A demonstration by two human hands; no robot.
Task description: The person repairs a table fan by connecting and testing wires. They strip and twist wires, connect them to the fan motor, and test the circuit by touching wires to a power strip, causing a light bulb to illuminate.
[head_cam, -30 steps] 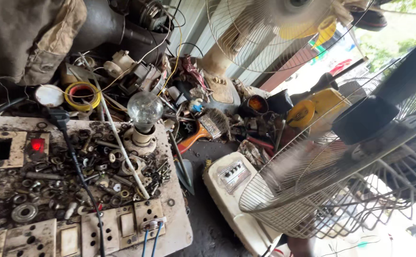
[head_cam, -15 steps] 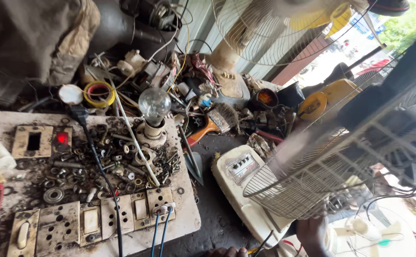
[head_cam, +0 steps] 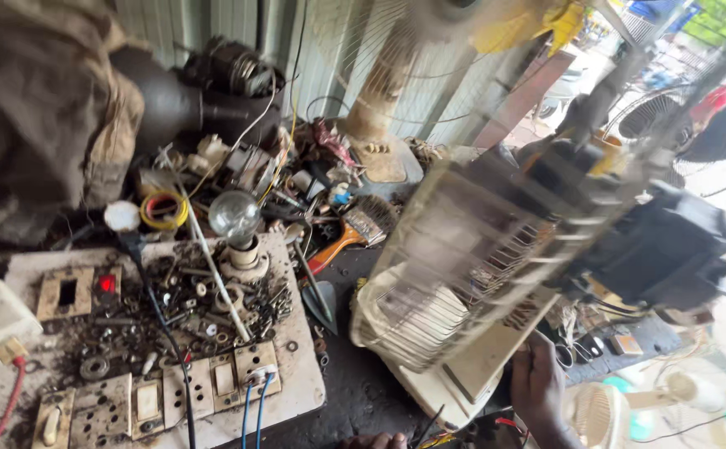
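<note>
Right hand (head_cam: 537, 387) has its grip closed on the cream fan base (head_cam: 462, 374), wire fan guard (head_cam: 462, 266) tilted above it, off the desk (head_cam: 296, 391); left hand (head_cam: 375, 441) barely visible, grip unclear.

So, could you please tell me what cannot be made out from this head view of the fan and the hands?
- Left hand: cut off by the bottom edge; only fingertips show, so its grip cannot be told.
- Right hand: it touches the fan base, which hides the fingers.
- Wire fan guard: motion-blurred; the bars smear.
- Dark fan motor: blurred, partly behind the guard.
- Small parts on the switch board: too small to identify.
</note>
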